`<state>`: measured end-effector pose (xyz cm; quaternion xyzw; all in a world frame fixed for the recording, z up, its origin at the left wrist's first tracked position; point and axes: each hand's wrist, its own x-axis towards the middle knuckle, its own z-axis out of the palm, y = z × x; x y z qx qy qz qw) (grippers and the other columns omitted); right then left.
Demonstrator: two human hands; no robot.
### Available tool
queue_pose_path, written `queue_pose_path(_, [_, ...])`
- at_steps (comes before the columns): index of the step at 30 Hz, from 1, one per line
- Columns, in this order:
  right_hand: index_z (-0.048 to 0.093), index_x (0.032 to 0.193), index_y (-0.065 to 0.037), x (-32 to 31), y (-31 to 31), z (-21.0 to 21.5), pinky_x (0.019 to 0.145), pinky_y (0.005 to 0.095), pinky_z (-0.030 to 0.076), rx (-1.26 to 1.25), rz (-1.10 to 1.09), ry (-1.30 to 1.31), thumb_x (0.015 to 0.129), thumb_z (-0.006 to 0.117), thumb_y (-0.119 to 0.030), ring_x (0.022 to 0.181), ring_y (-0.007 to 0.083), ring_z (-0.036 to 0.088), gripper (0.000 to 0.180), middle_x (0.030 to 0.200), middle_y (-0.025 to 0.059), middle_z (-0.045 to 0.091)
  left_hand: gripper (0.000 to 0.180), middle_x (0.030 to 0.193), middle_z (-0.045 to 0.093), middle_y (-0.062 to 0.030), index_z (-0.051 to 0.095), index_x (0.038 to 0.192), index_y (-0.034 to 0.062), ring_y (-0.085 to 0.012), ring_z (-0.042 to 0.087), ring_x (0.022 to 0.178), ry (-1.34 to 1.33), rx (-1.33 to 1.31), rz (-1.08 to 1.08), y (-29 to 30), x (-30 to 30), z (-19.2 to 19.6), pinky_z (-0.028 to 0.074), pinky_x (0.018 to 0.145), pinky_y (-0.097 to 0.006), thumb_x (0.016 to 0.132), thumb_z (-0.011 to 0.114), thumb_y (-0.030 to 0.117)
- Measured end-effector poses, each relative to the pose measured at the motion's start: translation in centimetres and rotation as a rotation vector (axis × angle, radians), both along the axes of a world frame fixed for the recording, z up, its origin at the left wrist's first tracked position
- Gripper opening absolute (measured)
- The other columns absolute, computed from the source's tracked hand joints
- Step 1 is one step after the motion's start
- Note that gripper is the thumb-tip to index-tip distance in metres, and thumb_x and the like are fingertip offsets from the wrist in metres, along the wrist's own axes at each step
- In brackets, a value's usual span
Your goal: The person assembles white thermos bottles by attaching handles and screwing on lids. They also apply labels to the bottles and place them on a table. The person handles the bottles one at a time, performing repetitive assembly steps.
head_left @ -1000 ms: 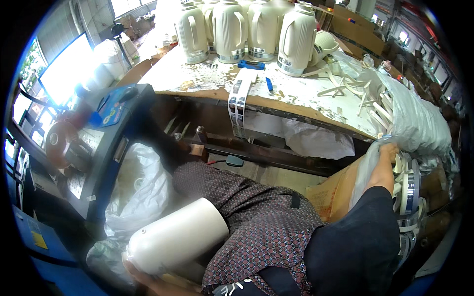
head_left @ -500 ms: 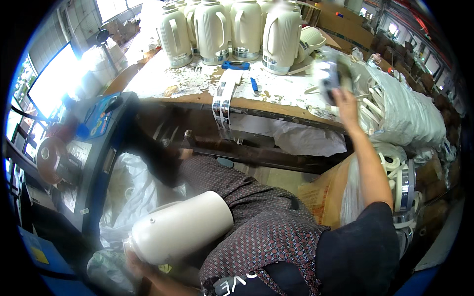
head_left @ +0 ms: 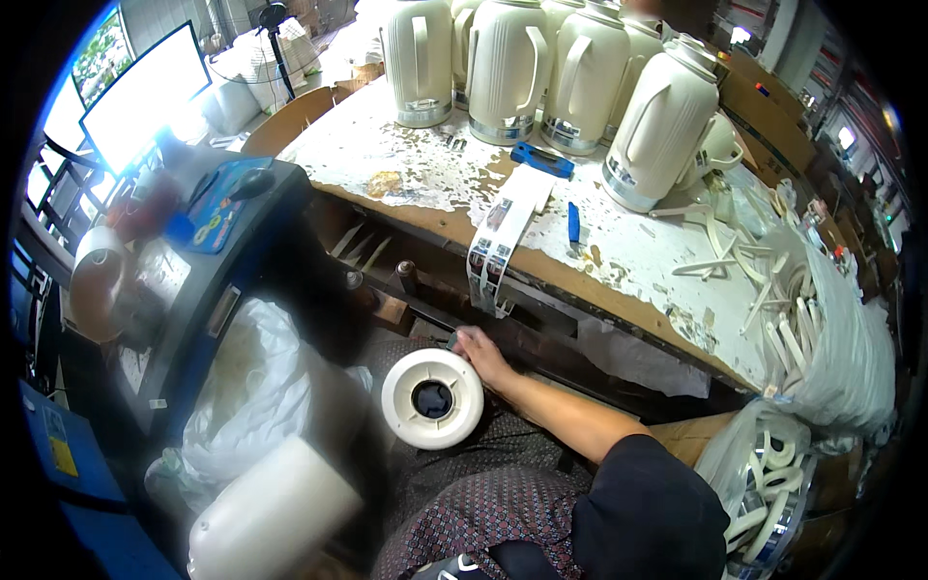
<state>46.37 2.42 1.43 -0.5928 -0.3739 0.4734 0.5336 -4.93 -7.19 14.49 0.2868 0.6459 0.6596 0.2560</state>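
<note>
A white strip of labels (head_left: 503,237) with small dark and red marks hangs over the front edge of the worn workbench (head_left: 619,261). At far left, a bright rectangular screen (head_left: 145,92) glows white. A yellow sticker (head_left: 63,454) sits on a blue panel at lower left.

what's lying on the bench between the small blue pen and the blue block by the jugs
In the head view, a white label strip lies between the blue pen and the blue block, its end hanging over the bench edge.

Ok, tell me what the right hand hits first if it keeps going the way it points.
The right hand points up-left and already touches the round white base part. Straight beyond, it would likely meet the dark shelf under the workbench, though depth is unclear.
</note>
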Motion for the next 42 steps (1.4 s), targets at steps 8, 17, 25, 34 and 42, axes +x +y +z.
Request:
queue_pose_path(8, [0.054, 0.126, -0.018, 2.6, -4.5, 5.9, 0.115, 0.0501, 0.028, 1.057, 0.828, -1.198, 0.081, 0.064, -0.026, 0.124, 0.0279, 0.047, 0.047, 0.126, 0.0101, 0.051, 0.055, 0.122, 0.06, -0.0151, 0.056, 0.125, -0.0009, -0.0277, 0.06, 0.106, -0.08, -0.016, 0.037, 4.3, 3.8, -0.6, 0.048, 0.091, -0.041, 0.099, 0.041, 0.045])
queue_pose_path(17, [0.05, 0.138, -0.028, 1.7, -5.3, 5.9, 0.103, 0.0392, 0.04, 0.993, 0.627, -1.337, 0.084, 0.055, -0.016, 0.114, 0.019, 0.053, 0.055, 0.131, 0.0026, 0.051, 0.056, 0.132, 0.056, -0.0143, 0.054, 0.13, 0.0023, -0.0302, 0.057, 0.115, -0.215, 0.088, 0.081, 6.2, 2.8, -0.4, 0.046, 0.097, -0.044, 0.099, 0.036, 0.046])
queue_pose_path(25, [0.054, 0.113, -0.002, -2.2, 2.8, 15.4, 0.082, 0.036, 0.051, 0.216, 0.238, 0.021, 0.072, 0.079, -0.04, 0.096, 0.0218, 0.063, 0.061, 0.109, 0.0114, 0.062, 0.051, 0.128, 0.057, -0.0085, 0.055, 0.125, 0.0049, -0.0222, 0.056, 0.113, -0.503, 0.305, -0.096, 4.4, 3.7, -5.6, 0.045, 0.098, -0.038, 0.102, 0.035, 0.046])
queue_pose_path(34, [0.051, 0.124, 0.001, -11.1, -0.3, 18.2, 0.077, 0.0421, 0.046, 1.141, 0.444, -0.666, 0.05, 0.092, -0.036, 0.091, 0.0301, 0.054, 0.093, 0.106, 0.0145, 0.052, 0.059, 0.133, 0.053, -0.0146, 0.051, 0.131, 0.0035, -0.0314, 0.051, 0.12, -0.871, 0.379, -0.116, 1.1, 3.9, -6.0, 0.042, 0.103, -0.044, 0.101, 0.031, 0.05])
queue_pose_path(42, [0.058, 0.113, 0.001, -10.1, 0.3, 16.2, 0.081, 0.0404, 0.046, 0.999, 0.387, -0.608, 0.059, 0.087, -0.043, 0.092, 0.0271, 0.055, 0.075, 0.104, 0.0123, 0.058, 0.057, 0.128, 0.058, -0.0096, 0.053, 0.13, 0.0065, -0.0261, 0.057, 0.113, -0.322, 0.221, -0.05, 1.8, 2.0, -6.1, 0.046, 0.098, -0.04, 0.098, 0.039, 0.052])
